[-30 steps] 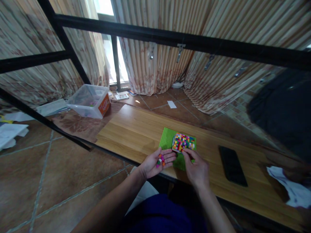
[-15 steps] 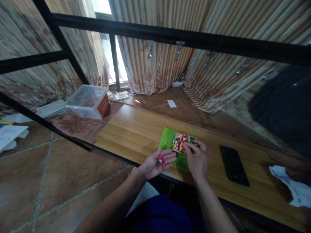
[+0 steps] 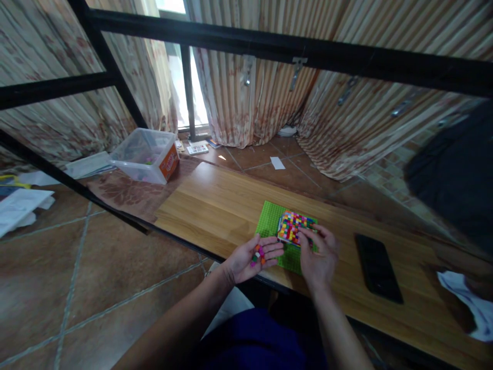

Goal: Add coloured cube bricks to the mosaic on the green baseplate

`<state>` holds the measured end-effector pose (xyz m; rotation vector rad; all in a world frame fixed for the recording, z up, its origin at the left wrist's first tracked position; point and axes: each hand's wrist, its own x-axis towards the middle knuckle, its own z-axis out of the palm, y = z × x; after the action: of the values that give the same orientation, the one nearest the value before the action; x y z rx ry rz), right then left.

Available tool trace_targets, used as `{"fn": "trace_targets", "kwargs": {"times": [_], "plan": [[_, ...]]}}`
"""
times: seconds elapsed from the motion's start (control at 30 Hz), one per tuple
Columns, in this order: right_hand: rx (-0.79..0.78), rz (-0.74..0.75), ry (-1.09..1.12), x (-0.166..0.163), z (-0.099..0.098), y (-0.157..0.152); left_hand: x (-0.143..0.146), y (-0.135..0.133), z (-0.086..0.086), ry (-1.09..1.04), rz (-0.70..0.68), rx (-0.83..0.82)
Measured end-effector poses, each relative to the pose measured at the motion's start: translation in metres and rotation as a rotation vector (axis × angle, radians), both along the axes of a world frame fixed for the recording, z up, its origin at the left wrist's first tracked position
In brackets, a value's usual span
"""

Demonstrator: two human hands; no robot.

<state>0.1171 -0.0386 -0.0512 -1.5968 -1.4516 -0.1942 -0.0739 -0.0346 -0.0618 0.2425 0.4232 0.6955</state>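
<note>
My left hand (image 3: 246,261) is palm up with its fingers stretched out, holding several small toy bricks (image 3: 258,255) in pink, orange, white and green. Just right of it, a block of many-coloured small bricks (image 3: 289,224) sits on a green studded baseplate (image 3: 268,218). My right hand (image 3: 320,253) is over the right side of this block. Its thumb and forefinger are close together at the block's surface, the other fingers curled over the right edge. Whether a brick is between those fingertips cannot be made out.
A black phone (image 3: 378,267) lies on the wooden table (image 3: 208,205) to the right, with crumpled white paper (image 3: 468,303) beyond it. On the floor at left stands a clear plastic bin (image 3: 134,159). A black metal frame (image 3: 246,41) crosses in front of curtains (image 3: 231,103).
The whole view has shifted slightly, so things appear further right. My right fingertips have moved a little to the right over the block. My left hand keeps the same pose with its bricks.
</note>
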Motion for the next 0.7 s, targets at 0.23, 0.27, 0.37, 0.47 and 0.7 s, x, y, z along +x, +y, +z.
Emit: {"fn": "trace_targets", "kwargs": {"times": [0.23, 0.27, 0.37, 0.47, 0.7], "plan": [[-0.051, 0.026, -0.168, -0.0008, -0.0008, -0.004, 0.0002, 0.0009, -0.0025, -0.021, 0.005, -0.004], [-0.052, 0.024, -0.172, -0.0008, -0.0013, -0.0037, 0.0001, 0.001, -0.0032, -0.025, 0.002, -0.003], [-0.052, 0.023, -0.178, -0.0013, -0.0026, -0.0034, 0.0, 0.0012, -0.005, -0.032, -0.005, -0.002], [-0.057, 0.029, -0.171, -0.0027, -0.0033, -0.0042, 0.0, 0.0009, -0.005, -0.03, -0.005, -0.001], [-0.066, 0.043, -0.146, -0.001, -0.0025, -0.0003, 0.0006, 0.0002, 0.0, -0.017, 0.01, -0.016]]}}
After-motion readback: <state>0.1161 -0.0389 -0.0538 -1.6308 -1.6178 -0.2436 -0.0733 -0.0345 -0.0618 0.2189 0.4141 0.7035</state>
